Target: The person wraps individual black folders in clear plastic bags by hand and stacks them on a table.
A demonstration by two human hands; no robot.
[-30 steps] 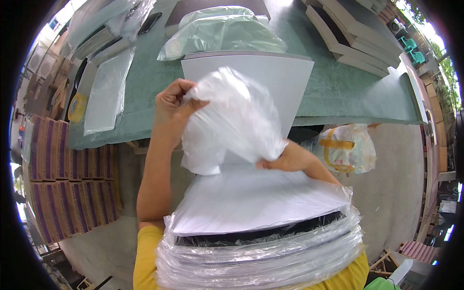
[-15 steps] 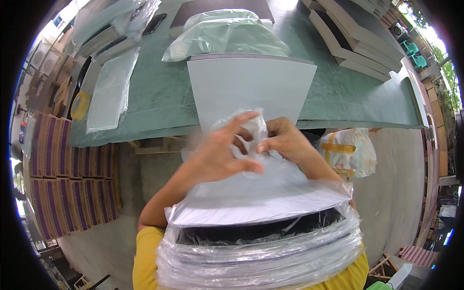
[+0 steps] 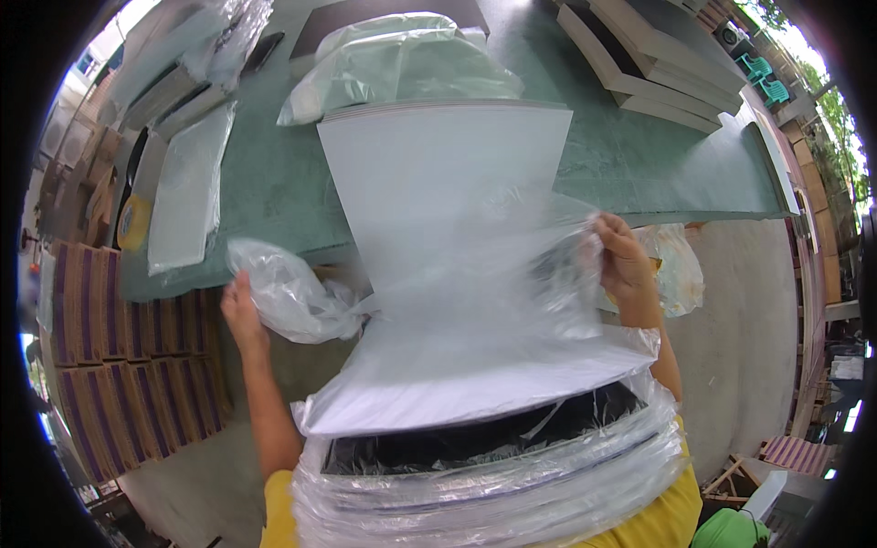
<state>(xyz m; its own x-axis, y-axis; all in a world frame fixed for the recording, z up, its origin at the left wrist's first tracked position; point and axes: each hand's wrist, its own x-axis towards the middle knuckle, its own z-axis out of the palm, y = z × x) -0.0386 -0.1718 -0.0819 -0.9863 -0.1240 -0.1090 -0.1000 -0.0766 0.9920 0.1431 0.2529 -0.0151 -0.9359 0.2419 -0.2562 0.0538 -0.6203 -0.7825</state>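
Note:
My hands are spread wide apart on either side of a stack of white sheets or boards [image 3: 438,155], which lies at the table edge with its near end toward me. My left hand [image 3: 243,315] pinches a bunched piece of clear plastic bag [image 3: 297,297]. Over at the right, my right hand [image 3: 624,260] grips the other side of the clear plastic, which is blurred by motion. Between the hands the film spreads across the near part of the white stack. Closest to me is a pile of plastic-wrapped boards [image 3: 484,489], a white one on top and a black layer beneath.
The green table [image 3: 274,192] carries a crumpled plastic bag [image 3: 402,68], thick grey boards [image 3: 658,68], flat plastic bags [image 3: 190,196] and a tape roll [image 3: 135,224]. Stacked brown cartons [image 3: 137,365] stand at left. A taped plastic bundle [image 3: 671,269] sits below the table at right.
My hands have moved apart from the middle, the left one outward to the left and the right one outward to the right, stretching the gathered plastic open. The view has shifted slightly.

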